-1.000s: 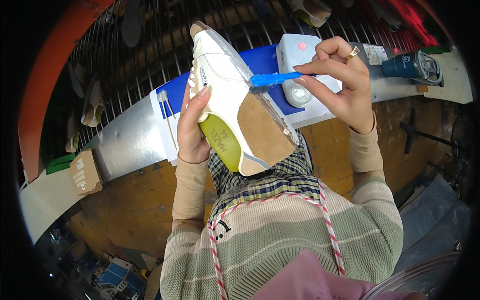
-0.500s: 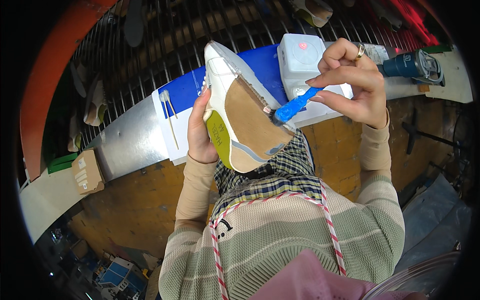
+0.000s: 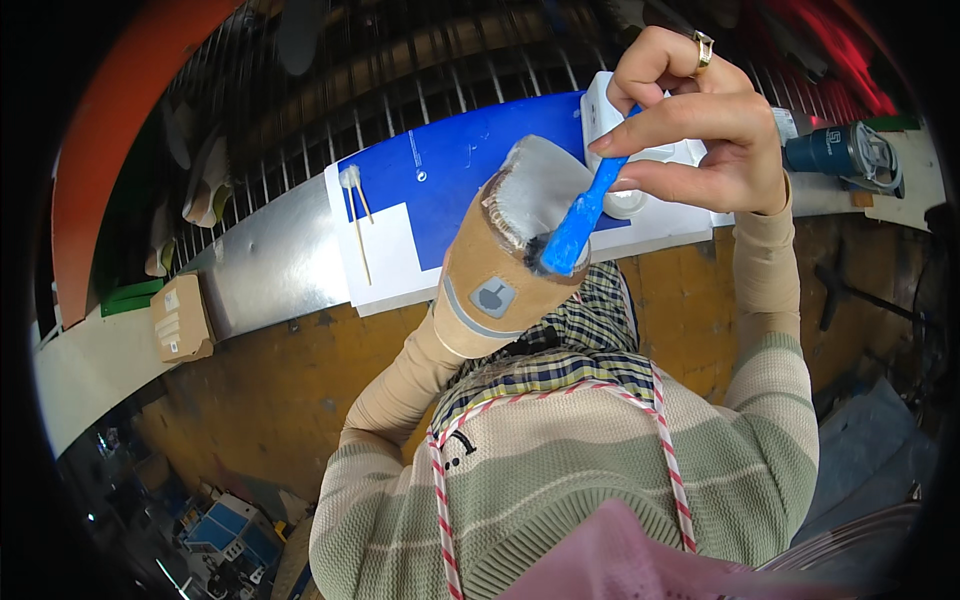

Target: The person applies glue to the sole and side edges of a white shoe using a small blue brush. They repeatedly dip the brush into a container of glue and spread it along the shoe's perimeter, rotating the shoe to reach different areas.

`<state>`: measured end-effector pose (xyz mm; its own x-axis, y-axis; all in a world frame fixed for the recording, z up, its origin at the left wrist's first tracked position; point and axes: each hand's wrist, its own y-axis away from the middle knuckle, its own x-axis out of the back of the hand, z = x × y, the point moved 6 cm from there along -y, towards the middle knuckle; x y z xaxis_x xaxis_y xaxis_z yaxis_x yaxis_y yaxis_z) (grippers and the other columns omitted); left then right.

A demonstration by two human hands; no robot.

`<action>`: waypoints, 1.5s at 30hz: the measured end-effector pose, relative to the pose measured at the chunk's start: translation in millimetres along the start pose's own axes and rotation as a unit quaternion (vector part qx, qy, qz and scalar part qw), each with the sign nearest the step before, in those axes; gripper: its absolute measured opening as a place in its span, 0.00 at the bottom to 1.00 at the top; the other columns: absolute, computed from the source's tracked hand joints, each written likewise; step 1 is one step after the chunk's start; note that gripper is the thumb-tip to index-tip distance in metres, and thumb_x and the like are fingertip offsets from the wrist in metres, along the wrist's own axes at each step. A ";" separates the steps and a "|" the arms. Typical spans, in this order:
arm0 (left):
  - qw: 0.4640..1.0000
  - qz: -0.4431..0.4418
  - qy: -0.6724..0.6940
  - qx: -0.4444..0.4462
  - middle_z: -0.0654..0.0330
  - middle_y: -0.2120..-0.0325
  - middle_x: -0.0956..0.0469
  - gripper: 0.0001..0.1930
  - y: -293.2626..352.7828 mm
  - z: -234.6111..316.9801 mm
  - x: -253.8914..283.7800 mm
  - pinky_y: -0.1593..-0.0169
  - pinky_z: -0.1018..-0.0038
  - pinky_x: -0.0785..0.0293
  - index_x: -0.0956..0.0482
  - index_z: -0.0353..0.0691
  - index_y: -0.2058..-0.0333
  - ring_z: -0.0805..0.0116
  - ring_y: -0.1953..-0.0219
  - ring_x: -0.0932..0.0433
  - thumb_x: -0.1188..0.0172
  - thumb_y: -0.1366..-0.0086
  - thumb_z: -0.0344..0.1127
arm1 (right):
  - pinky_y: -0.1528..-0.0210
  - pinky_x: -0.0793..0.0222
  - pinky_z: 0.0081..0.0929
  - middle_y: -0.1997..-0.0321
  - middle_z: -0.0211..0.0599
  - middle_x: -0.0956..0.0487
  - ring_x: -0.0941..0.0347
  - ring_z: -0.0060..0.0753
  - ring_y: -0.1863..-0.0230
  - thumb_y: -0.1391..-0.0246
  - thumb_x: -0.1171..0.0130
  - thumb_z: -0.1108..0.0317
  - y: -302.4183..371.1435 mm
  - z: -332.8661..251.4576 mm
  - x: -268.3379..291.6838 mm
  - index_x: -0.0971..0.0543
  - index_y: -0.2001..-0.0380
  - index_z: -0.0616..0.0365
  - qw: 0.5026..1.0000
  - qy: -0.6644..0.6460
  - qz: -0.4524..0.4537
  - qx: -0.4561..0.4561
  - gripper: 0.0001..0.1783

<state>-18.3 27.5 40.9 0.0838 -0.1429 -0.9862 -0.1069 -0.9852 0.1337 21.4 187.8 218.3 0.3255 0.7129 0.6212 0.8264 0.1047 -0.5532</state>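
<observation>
A tan and white shoe [image 3: 465,268] is held up before me, heel end toward me, with a grey band and a small grey patch on its back. A pale grey form fills its opening. My left forearm [image 3: 402,385] reaches up behind the shoe; the hand on it is hidden by the shoe. My right hand [image 3: 705,140], a ring on one finger, pinches a blue-handled brush [image 3: 587,215] between thumb and fingers. The brush's dark bristles touch the rim of the shoe's opening.
Behind the shoe lie a blue sheet [image 3: 455,160] and white paper [image 3: 385,260] with cotton-tipped sticks [image 3: 358,225]. A white container [image 3: 600,108] stands behind my right hand. Farther right is a teal tumbler [image 3: 825,152]; at left, a cardboard box [image 3: 182,320]. A rod rack [image 3: 400,75] runs beyond.
The shoe has turned so its heel and opening face me, and my left hand has gone out of sight behind it. My right hand has risen slightly, the brush now steeper.
</observation>
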 end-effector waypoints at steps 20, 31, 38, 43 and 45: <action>0.980 -0.011 0.086 0.177 0.44 0.50 0.28 0.36 72.6 -45.1 79.4 0.59 0.63 0.26 0.43 0.36 0.33 0.56 0.57 0.25 0.55 0.28 0.58 | 0.69 0.37 0.29 0.71 0.35 0.31 0.32 0.34 0.70 0.63 0.24 0.73 -53.0 -6.6 -34.9 0.14 0.70 0.63 0.978 -0.153 -0.077 0.121 0.13; 0.999 0.038 0.002 0.035 0.45 0.40 0.33 0.38 61.8 4.7 73.1 0.46 0.59 0.25 0.44 0.40 0.31 0.54 0.45 0.26 0.59 0.28 0.63 | 0.66 0.34 0.28 0.70 0.39 0.27 0.30 0.32 0.67 0.77 0.28 0.63 -20.1 -43.7 -8.7 0.14 0.72 0.64 0.993 0.071 0.090 -0.024 0.23; 0.989 0.010 -0.072 -0.126 0.45 0.35 0.35 0.40 16.7 73.4 57.2 0.41 0.56 0.23 0.43 0.42 0.30 0.53 0.39 0.27 0.60 0.29 0.67 | 0.73 0.35 0.27 0.70 0.38 0.29 0.31 0.30 0.73 0.56 0.28 0.74 17.5 -46.3 -70.1 0.15 0.66 0.65 0.976 0.118 0.149 -0.107 0.11; 0.982 -0.040 -0.040 -0.179 0.45 0.35 0.36 0.38 -0.4 88.1 45.7 0.40 0.57 0.25 0.44 0.41 0.30 0.53 0.39 0.28 0.58 0.28 0.63 | 0.70 0.33 0.33 0.70 0.38 0.28 0.30 0.37 0.72 0.51 0.30 0.71 1.9 32.1 -38.7 0.17 0.68 0.61 0.907 0.300 0.274 -0.111 0.08; 0.979 -0.019 -0.032 -0.202 0.45 0.35 0.37 0.37 1.6 87.5 52.3 0.39 0.57 0.26 0.44 0.41 0.30 0.53 0.38 0.29 0.57 0.28 0.60 | 0.69 0.34 0.34 0.70 0.38 0.28 0.30 0.38 0.71 0.51 0.31 0.71 -0.7 41.7 -33.9 0.17 0.68 0.60 0.898 0.325 0.286 -0.083 0.07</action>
<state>-100.8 26.7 -19.0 0.0171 -0.1124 -0.9935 0.2975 -0.9481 0.1124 -9.3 192.5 174.4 0.8733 0.0570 0.4839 0.4780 -0.2929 -0.8281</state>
